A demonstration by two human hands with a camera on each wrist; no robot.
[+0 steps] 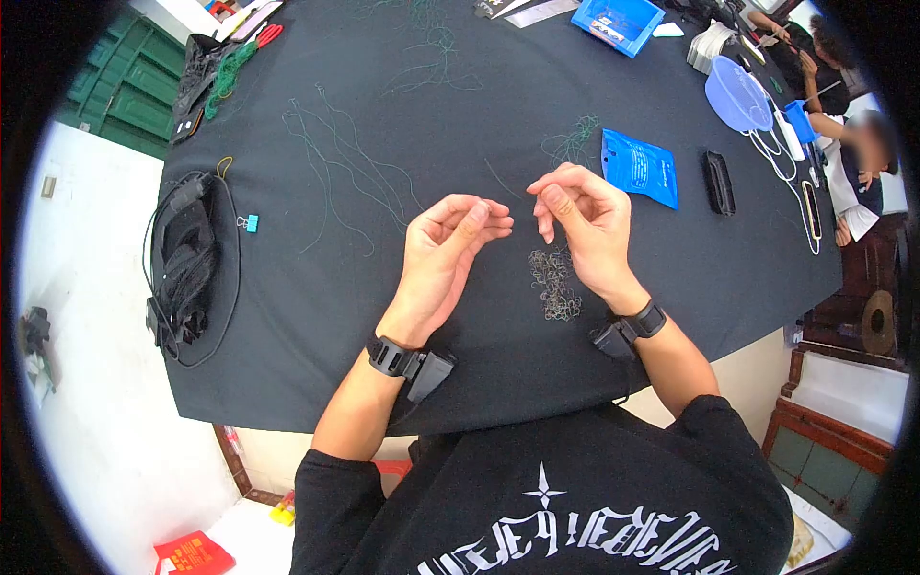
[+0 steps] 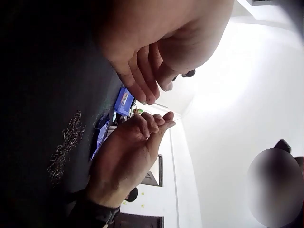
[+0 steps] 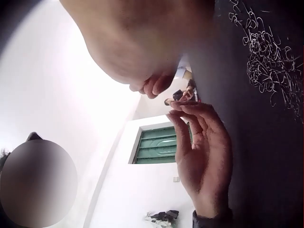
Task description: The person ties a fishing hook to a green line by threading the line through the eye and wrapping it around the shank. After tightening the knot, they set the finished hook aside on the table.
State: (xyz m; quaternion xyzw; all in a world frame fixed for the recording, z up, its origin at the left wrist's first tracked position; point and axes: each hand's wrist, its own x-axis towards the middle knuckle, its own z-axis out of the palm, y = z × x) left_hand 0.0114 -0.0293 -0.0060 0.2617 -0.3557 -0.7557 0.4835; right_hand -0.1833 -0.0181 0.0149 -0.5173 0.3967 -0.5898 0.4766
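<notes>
Both hands are raised over the black-covered table, facing each other with a narrow gap between them. On my left hand (image 1: 446, 251) the fingers reach inward, gently bent, with the thumb near their tips. My right hand (image 1: 589, 225) has its fingers curled, and thumb and index tip meet in the left wrist view. I cannot tell whether either hand pinches something fine. A short dark green strand (image 1: 500, 177) shows just beyond the fingertips, its near end close to the right index finger. Below the right hand lies a pile of small metal fish hooks (image 1: 556, 287), large in the right wrist view.
Long green threads (image 1: 355, 163) spread across the table left of centre, with a tangle (image 1: 572, 142) near a blue packet (image 1: 639, 168). A black case (image 1: 718, 182), blue tray (image 1: 618, 24) and blue basin (image 1: 738, 94) stand rightward. Cabled black mesh (image 1: 187, 259) and a binder clip (image 1: 251, 223) lie left.
</notes>
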